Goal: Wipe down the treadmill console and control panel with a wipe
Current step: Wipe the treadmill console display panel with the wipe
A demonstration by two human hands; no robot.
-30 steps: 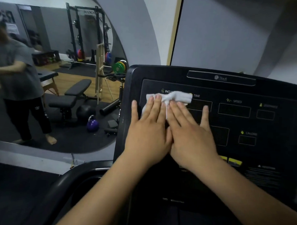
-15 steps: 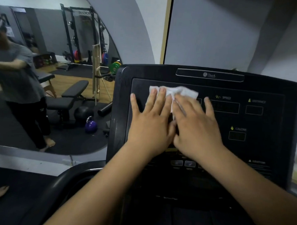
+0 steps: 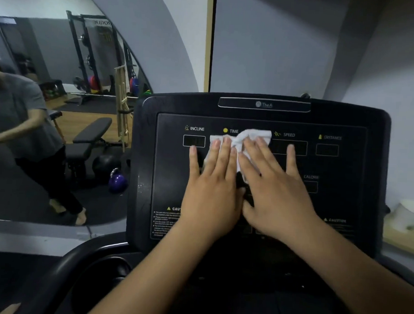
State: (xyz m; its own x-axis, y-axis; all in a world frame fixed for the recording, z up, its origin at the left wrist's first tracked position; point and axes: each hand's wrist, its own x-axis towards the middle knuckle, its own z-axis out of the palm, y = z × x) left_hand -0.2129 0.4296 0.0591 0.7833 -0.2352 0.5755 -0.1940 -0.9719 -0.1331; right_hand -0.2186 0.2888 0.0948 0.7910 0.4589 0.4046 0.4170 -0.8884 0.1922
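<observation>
Much wipe point(image 3: 255, 135) hidden under left hand point(image 3: 211, 192), right hand point(image 3: 278, 200).

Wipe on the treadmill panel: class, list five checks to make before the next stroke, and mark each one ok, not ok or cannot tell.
1. Both hands on the wipe: ok. The left hand and right hand press it with flat fingers.
2. Wipe spread flat: not ok. It is bunched up between the hands.
3. Path to the right over the SPEED window free: ok.
4. INCLINE window dark: ok.
5. Wipe damp enough: cannot tell.
</observation>
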